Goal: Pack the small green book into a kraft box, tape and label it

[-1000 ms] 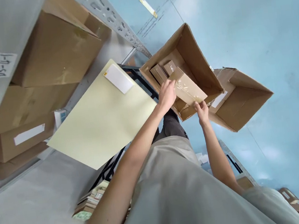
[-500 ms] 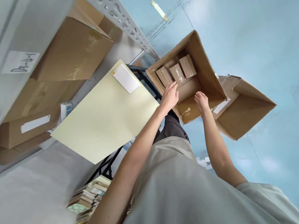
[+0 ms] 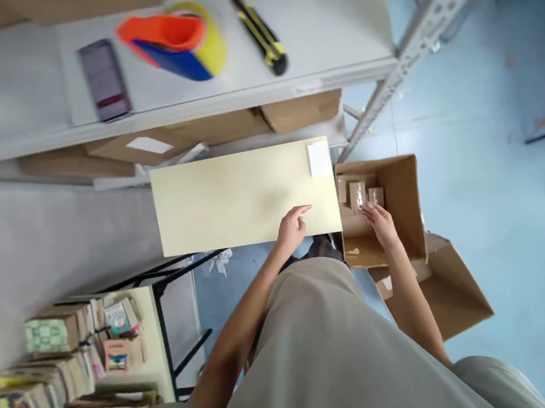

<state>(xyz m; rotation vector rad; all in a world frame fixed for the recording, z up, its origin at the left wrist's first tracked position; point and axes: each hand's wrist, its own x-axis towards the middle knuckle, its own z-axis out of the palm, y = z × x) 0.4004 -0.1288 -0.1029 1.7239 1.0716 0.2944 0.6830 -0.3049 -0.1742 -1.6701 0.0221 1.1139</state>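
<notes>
Left hand [image 3: 291, 228] half-curled over smooth cream board [image 3: 222, 200], right hand [image 3: 381, 222] loosely spread above taped cardboard cartons [image 3: 357, 193]; hands empty.

From my remote seat, the phone [image 3: 105, 80] shows a screen too blurred to read; stacked goods [image 3: 47, 334] smear likewise. The top edge crops cardboard boxes [image 3: 89, 1]. The right hand [image 3: 379, 223] partly covers a small box [image 3: 357, 192]; whether they touch, I cannot tell.

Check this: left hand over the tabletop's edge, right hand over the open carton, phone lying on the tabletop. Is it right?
No: the head view shows the phone on the grey shelf. The left hand is over the edge of the pale tabletop, the right hand over the open carton.
</notes>
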